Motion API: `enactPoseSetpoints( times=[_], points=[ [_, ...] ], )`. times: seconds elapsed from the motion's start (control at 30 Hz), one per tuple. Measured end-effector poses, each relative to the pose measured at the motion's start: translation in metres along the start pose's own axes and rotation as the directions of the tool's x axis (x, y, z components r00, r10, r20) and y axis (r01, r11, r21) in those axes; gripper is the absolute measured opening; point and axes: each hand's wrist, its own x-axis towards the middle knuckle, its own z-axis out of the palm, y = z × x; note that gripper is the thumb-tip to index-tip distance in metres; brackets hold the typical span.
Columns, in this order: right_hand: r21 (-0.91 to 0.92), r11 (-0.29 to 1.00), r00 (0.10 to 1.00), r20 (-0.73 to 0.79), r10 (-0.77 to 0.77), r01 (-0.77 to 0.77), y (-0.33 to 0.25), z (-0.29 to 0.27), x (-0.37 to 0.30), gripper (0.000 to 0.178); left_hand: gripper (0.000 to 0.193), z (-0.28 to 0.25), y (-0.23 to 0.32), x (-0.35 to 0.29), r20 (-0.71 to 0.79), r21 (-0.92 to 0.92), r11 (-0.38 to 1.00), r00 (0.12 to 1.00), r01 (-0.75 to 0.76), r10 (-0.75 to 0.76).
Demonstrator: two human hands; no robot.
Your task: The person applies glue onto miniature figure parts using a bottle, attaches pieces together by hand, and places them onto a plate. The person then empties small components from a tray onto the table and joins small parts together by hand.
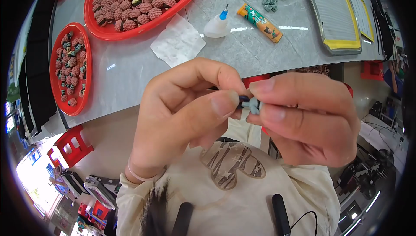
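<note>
In front of my chest, above the table's near edge, my two hands meet fingertip to fingertip. My left hand (182, 110) is closed, thumb and forefinger pinching a small dark piece (244, 101). Thumb and fingers of my right hand (314, 117) grip a small grey-blue knobby piece (254, 105). The two pieces touch or join between the fingertips; which of these I cannot tell, since the fingers cover most of both. Similar grey-blue pieces (271, 4) lie in a loose heap on the far side of the table.
A large red tray (143, 33) holds many pink bumpy pieces; a smaller red tray (53, 78) holds pink and grey-blue ones. Between them and the heap are a white tissue (177, 43), a white squeeze bottle (216, 28) with a blue needle tip and an orange-green packet (260, 22). A yellow-edged panel (342, 44) lies right.
</note>
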Motion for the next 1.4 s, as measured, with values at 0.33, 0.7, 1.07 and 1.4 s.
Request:
enactPoseSetpoints(
  times=[0.33, 0.7, 1.07, 1.4],
  points=[
    [-0.194, 0.927, 0.944, -0.012, -0.330, 0.322, 0.010, 0.008, 0.000, 0.019, 0.035, 0.005, -0.012, 0.005, -0.025, 0.172, 0.932, 0.944, -0.320, 0.329],
    [0.033, 0.924, 0.890, -0.257, 0.375, -0.380, 0.056, -0.031, -0.010, 0.014, 0.022, -0.019, 0.003, 0.012, 0.026, 0.644, 0.494, 0.662, -0.584, 0.749],
    [-0.414, 0.690, 0.805, -0.301, 0.512, -0.594, 0.127, -0.047, 0.009, 0.016, 0.026, -0.035, 0.053, 0.022, 0.014, 0.771, 0.409, 0.655, -0.488, 0.755],
    [-0.353, 0.769, 0.840, -0.112, 0.531, -0.533, 0.108, -0.040, 0.011, 0.016, 0.020, -0.045, 0.110, 0.058, 0.163, 0.880, 0.230, 0.717, -0.417, 0.678]
  ],
)
